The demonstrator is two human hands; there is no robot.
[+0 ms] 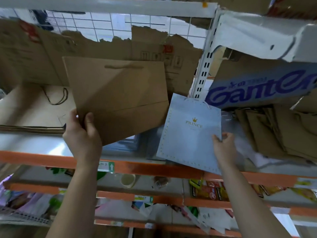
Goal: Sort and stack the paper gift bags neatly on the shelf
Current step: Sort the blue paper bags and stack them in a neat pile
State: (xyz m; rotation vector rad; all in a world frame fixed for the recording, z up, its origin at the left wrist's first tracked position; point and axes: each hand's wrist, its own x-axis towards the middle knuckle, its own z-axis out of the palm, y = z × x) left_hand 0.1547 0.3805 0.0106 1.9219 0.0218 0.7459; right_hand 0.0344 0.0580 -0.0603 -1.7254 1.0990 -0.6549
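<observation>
Both our arms reach up — our left hand (82, 134) pinches the brown bag (120, 93), thumb in front; our right hand (223, 145) pinches the pale blue bag (188, 140).

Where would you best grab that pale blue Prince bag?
Probably its right edge, from the front. The pale blue bag is flat and tilted, its near end juts past the orange shelf rim, and the right hand pinches that edge.
</observation>
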